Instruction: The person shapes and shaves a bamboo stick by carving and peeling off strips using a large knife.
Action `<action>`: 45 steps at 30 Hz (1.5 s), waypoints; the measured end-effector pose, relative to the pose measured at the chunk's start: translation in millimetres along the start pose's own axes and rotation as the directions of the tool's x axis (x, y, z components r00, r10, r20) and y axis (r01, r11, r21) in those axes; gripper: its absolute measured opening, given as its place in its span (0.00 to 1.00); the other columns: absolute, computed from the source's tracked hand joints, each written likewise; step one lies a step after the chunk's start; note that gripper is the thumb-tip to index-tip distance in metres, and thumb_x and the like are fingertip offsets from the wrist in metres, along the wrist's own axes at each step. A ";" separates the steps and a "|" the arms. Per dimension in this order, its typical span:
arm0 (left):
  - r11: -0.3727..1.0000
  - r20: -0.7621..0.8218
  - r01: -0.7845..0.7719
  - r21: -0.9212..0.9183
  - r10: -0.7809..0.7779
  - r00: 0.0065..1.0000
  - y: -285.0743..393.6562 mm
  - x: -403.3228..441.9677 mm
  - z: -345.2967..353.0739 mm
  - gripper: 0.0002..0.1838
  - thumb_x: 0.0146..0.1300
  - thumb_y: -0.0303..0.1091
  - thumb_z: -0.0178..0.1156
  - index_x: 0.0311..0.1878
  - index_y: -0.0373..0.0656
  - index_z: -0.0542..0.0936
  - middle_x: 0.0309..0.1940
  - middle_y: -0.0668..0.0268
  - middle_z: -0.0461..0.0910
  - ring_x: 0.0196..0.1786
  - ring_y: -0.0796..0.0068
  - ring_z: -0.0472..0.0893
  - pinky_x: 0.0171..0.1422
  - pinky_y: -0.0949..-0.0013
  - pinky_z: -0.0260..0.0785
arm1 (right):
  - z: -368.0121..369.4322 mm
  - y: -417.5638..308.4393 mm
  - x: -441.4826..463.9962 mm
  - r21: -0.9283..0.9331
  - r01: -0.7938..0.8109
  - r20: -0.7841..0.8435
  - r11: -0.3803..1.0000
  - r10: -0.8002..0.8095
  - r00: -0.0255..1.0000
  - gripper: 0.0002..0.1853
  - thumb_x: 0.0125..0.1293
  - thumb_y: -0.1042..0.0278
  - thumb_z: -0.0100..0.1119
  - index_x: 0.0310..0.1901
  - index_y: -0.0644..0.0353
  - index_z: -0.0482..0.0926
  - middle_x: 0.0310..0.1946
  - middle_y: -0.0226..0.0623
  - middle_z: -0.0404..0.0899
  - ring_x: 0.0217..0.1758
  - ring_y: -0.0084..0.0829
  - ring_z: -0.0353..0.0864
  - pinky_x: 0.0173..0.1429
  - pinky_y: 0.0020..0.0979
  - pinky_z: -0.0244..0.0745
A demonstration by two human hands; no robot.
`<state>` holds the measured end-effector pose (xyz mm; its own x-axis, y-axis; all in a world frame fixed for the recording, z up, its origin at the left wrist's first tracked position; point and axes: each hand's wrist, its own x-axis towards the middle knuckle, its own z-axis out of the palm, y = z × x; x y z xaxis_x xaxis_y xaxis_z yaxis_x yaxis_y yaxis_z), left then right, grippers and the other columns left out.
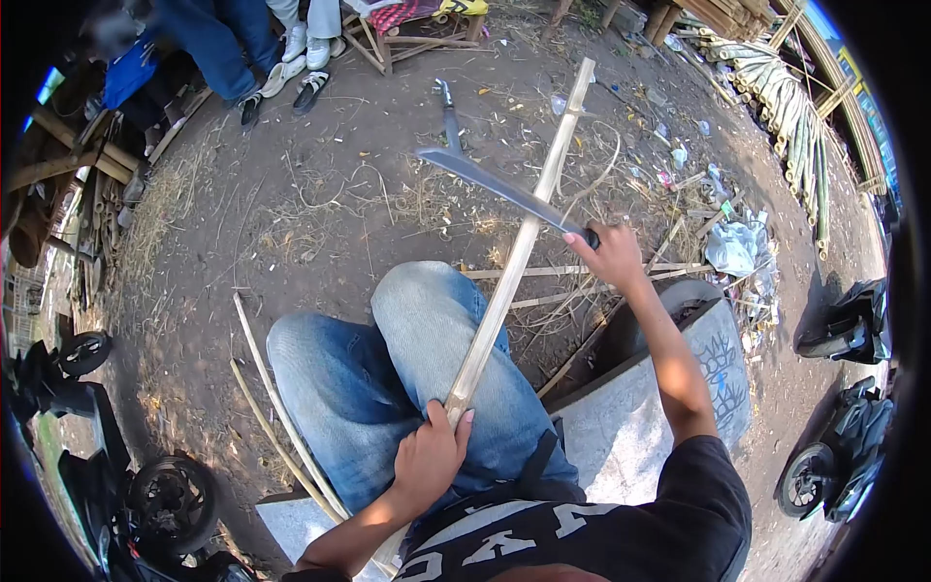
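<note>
My left hand [430, 453] is wrapped round the lower part of a long bamboo strip [506, 281], which slants up and away across my thigh. In my right hand [610, 254] is the dark handle of a machete [495, 187]. Its long blade points left and crosses the strip at the upper part. A thin curled shaving [607, 173] stands off the strip beyond the blade. Another blade with a grey handle or sheath [450, 118] lies on the ground ahead; its exact kind is unclear.
Thin bamboo strips [281, 398] lean by my left leg. I sit on a concrete slab [630, 407]. Bamboo poles [790, 116] are stacked at the far right, near plastic litter [737, 247]. People's legs [218, 44] show at the top left. Motorbikes [170, 504] stand at both sides.
</note>
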<state>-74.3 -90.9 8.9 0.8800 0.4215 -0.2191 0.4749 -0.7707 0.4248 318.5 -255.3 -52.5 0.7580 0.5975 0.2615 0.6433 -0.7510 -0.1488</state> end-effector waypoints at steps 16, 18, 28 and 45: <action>0.996 0.123 0.065 -0.069 -0.056 0.991 14.5 3.1 -13.4 0.25 0.77 0.51 0.50 0.44 0.32 0.69 0.19 0.45 0.80 0.24 0.40 0.84 0.30 0.46 0.79 | 3.7 37.8 44.7 0.084 -0.328 0.013 0.941 0.328 0.944 0.46 0.67 0.22 0.46 0.35 0.70 0.85 0.28 0.63 0.83 0.37 0.64 0.86 0.47 0.54 0.80; 0.998 0.124 0.058 -0.028 -0.054 0.991 -0.4 -12.3 -6.3 0.25 0.77 0.51 0.51 0.44 0.31 0.69 0.18 0.45 0.79 0.23 0.40 0.83 0.28 0.45 0.78 | 10.4 36.3 26.4 0.165 -0.280 -0.095 0.946 0.298 0.950 0.44 0.68 0.24 0.47 0.38 0.70 0.85 0.27 0.63 0.83 0.37 0.64 0.85 0.47 0.55 0.80; 0.990 -0.039 -0.064 0.126 0.069 0.997 -15.4 -21.0 -0.2 0.23 0.74 0.52 0.56 0.38 0.38 0.69 0.12 0.56 0.77 0.15 0.53 0.81 0.18 0.55 0.75 | -42.3 -74.9 -76.8 0.036 0.318 0.039 0.947 -0.319 0.947 0.35 0.58 0.25 0.63 0.27 0.57 0.81 0.11 0.36 0.73 0.16 0.41 0.80 0.23 0.39 0.73; 0.999 0.151 0.000 -0.042 0.006 0.989 1.9 -5.9 -5.4 0.23 0.76 0.50 0.52 0.41 0.35 0.68 0.19 0.46 0.79 0.25 0.39 0.83 0.32 0.44 0.78 | -6.4 10.4 23.6 -0.045 0.033 -0.030 0.998 -0.035 0.999 0.36 0.66 0.28 0.56 0.28 0.61 0.78 0.18 0.51 0.79 0.24 0.52 0.84 0.32 0.47 0.79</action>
<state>-78.6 -92.3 15.8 0.8743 0.3400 -0.3463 0.4742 -0.7501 0.4609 342.4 -250.8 -41.8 0.7318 0.6145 0.2946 0.6627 -0.7425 -0.0974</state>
